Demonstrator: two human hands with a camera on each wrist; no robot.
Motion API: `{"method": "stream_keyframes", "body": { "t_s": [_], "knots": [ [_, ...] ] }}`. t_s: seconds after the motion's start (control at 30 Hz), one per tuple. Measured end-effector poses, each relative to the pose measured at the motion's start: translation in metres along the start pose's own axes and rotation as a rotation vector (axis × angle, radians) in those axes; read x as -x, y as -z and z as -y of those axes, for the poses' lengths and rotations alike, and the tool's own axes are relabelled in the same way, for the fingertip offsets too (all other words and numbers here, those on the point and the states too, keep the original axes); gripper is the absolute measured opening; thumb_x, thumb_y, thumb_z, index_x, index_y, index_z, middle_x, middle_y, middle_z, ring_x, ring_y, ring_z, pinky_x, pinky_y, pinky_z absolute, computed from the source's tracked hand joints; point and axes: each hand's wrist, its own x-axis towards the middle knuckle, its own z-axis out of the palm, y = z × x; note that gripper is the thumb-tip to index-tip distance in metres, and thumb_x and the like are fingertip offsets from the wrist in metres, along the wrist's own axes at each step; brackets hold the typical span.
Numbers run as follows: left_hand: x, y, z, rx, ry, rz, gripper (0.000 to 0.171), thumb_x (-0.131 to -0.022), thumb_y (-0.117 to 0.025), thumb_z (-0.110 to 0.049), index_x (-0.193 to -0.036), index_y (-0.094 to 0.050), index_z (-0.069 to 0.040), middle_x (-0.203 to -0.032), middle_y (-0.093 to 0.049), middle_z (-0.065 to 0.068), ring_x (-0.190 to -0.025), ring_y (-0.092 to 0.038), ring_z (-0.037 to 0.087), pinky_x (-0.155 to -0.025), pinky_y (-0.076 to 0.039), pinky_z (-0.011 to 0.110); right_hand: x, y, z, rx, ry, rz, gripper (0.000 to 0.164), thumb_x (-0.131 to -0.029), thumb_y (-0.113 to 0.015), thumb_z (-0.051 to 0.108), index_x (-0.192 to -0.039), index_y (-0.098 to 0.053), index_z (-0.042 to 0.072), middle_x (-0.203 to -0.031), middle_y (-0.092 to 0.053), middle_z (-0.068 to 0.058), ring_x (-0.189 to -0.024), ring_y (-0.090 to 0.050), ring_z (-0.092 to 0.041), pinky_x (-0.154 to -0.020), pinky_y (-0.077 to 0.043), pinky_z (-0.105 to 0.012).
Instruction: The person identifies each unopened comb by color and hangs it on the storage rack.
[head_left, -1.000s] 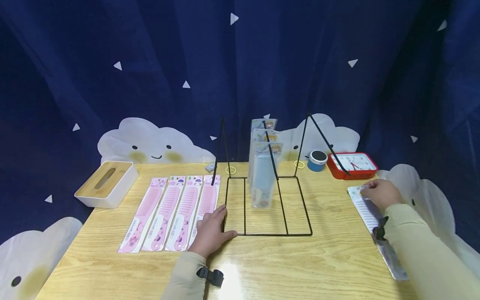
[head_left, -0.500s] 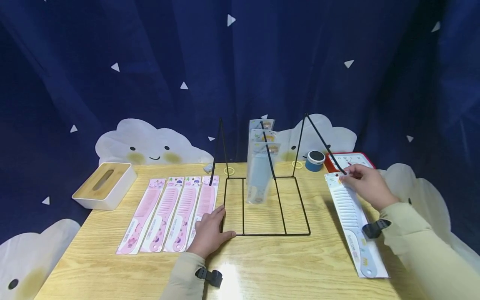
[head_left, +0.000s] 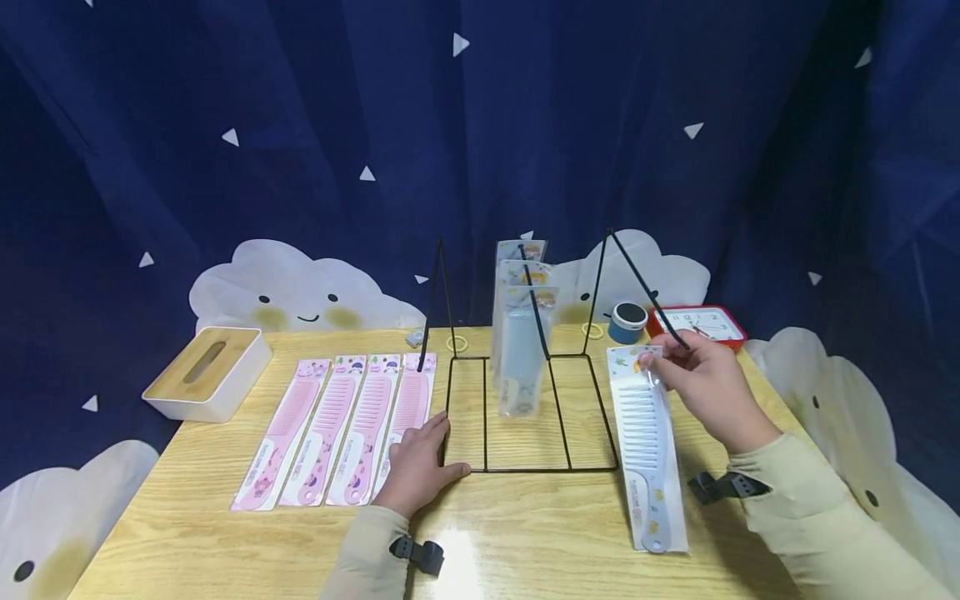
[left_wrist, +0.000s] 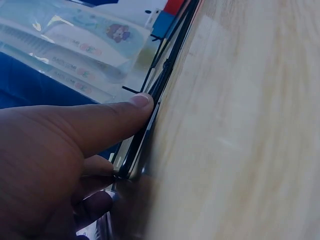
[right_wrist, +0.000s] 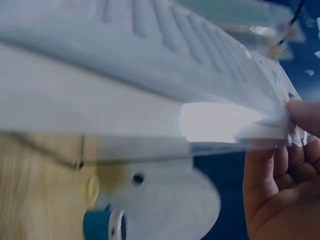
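My right hand [head_left: 708, 387] pinches the top of a pale blue-grey packaged comb [head_left: 647, 450]. The comb hangs, slightly tilted, by the right side of a black wire display rack [head_left: 567, 425]. In the right wrist view the comb's package [right_wrist: 150, 75] crosses the picture, partly blurred, with thumb and fingers at its end. My left hand [head_left: 420, 467] holds the rack's front left corner. In the left wrist view its thumb [left_wrist: 120, 120] presses the front bar. Several pale blue packaged combs [head_left: 522, 358] hang on the rack's middle hook.
Several pink packaged combs [head_left: 337, 433] lie in a row left of the rack. A tissue box [head_left: 210, 375] stands at the far left. A blue cylinder [head_left: 627, 323] and a red clock [head_left: 701, 323] stand behind the right hand. Yellow rings [head_left: 592, 332] lie behind the rack.
My right hand has lifted the pale packaged comb off the table's right side and brought it left, beside the rack. The left hand has stayed on the rack's corner.
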Motion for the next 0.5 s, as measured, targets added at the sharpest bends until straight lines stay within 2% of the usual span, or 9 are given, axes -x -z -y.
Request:
{"method": "stream_keyframes", "body": {
  "t_s": [0.17, 0.33, 0.5],
  "knots": [
    [0.000, -0.001, 0.000, -0.001, 0.000, -0.002, 0.081, -0.078, -0.084, -0.040, -0.142, -0.054, 0.001, -0.152, -0.048, 0.011, -0.117, -0.051, 0.034, -0.084, -0.036, 0.047, 0.011, -0.015, 0.024, -0.138, 0.085, -0.031, 0.016, -0.093, -0.072, 0.008, -0.102, -0.065, -0.003, -0.085, -0.067, 0.005, -0.072, -0.059, -0.008, -0.063, -0.049, -0.017],
    [0.000, 0.000, 0.000, 0.000, 0.002, -0.003, 0.081, -0.079, -0.084, -0.039, -0.141, -0.053, 0.002, -0.151, -0.048, 0.012, -0.116, -0.052, 0.035, -0.083, -0.037, 0.048, 0.021, -0.029, 0.047, -0.282, 0.132, -0.028, 0.014, -0.090, -0.073, 0.001, -0.102, -0.067, -0.004, -0.083, -0.068, -0.001, -0.070, -0.059, -0.013, -0.063, -0.050, -0.020],
    [0.000, 0.000, -0.001, -0.002, -0.006, -0.006, 0.081, -0.079, -0.084, -0.039, -0.141, -0.053, 0.002, -0.151, -0.048, 0.012, -0.116, -0.052, 0.035, -0.083, -0.037, 0.048, 0.027, -0.040, 0.069, -0.376, 0.213, -0.004, 0.010, -0.088, -0.073, -0.003, -0.097, -0.068, -0.004, -0.086, -0.071, -0.007, -0.072, -0.063, -0.014, -0.064, -0.052, -0.022]
  ]
}}
